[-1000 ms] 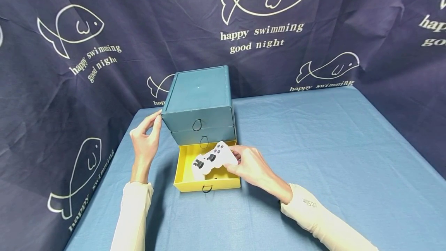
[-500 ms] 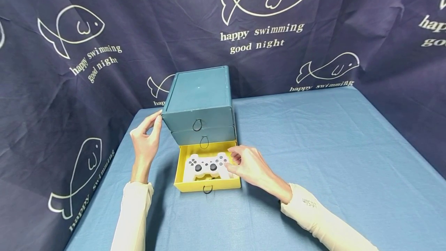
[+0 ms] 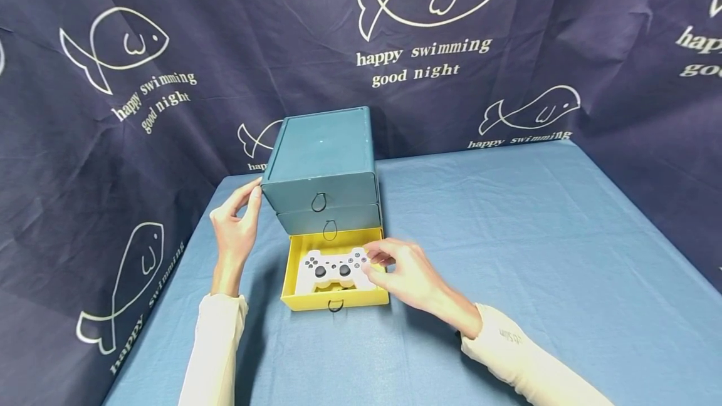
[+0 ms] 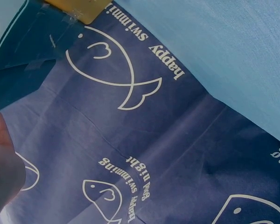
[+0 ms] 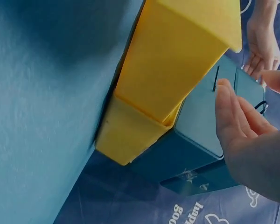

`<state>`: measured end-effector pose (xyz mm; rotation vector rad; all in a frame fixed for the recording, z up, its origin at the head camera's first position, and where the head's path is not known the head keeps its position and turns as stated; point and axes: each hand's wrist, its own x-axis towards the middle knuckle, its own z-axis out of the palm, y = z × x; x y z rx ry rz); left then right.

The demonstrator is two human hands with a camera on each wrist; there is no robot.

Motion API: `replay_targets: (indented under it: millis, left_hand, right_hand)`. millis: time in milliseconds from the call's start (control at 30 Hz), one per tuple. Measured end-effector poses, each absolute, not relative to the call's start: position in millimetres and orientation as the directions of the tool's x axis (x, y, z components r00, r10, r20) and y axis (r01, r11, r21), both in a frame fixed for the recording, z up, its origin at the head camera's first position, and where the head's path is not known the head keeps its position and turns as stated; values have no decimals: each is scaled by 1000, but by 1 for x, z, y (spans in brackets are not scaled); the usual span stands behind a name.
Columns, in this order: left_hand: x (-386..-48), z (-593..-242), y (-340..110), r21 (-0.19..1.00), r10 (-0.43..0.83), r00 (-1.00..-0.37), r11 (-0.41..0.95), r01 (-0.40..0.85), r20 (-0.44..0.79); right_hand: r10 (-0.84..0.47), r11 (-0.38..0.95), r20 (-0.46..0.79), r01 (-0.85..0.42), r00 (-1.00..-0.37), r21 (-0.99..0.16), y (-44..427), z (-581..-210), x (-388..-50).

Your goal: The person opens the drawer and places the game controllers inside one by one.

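Note:
A white game controller (image 3: 334,271) with black thumbsticks lies in the pulled-out yellow drawer (image 3: 336,301), the lowest of a small drawer cabinet (image 3: 324,146) with a blue-green body. Over the controller's right grip hovers my right hand (image 3: 408,273). Its thumb and fingers are apart, and the right wrist view shows nothing held between them. Whether a fingertip touches the controller cannot be told. My left hand (image 3: 235,221) rests its thumb and fingertips against the cabinet's upper front left corner. In the left wrist view, only part of my left hand (image 4: 2,163) shows, beside the cabinet's side.
Two blue-green drawers above are closed, each with a black loop pull (image 3: 319,202). A blue cloth (image 3: 496,237) covers the table. Dark blue fabric (image 3: 316,30) printed with white fish hangs behind and at both sides.
The controller, tilted in my right hand a second ago, now lies flat in the yellow drawer, released. My right hand has since shifted slightly left over it. My left hand stays put.

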<state>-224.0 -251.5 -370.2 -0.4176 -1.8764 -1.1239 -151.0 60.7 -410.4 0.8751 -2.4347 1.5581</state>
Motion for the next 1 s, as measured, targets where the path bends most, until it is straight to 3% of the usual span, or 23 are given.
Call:
replay_targets:
  millis: [333,467,800,1000]
  left_hand:
    - [-224,-369,-252,537,-145,-549,516,668,823]
    - [-224,-369,-252,540,-146,-551,509,670,821]
    - [-219,-363,-245,540,-147,-553,521,661,820]
    - [-217,-362,-244,541,-152,-555,528,654,818]
  right_hand:
    - [-468,164,523,-651,-712,-741,48,-421,-126]
    - [-494,134,524,-656,-694,-743,42,-425,-121]
    - [-594,252,337,-567,-731,-784,34,-428,-116]
    - [-635,304,275,-560,-722,-771,29,-428,-114]
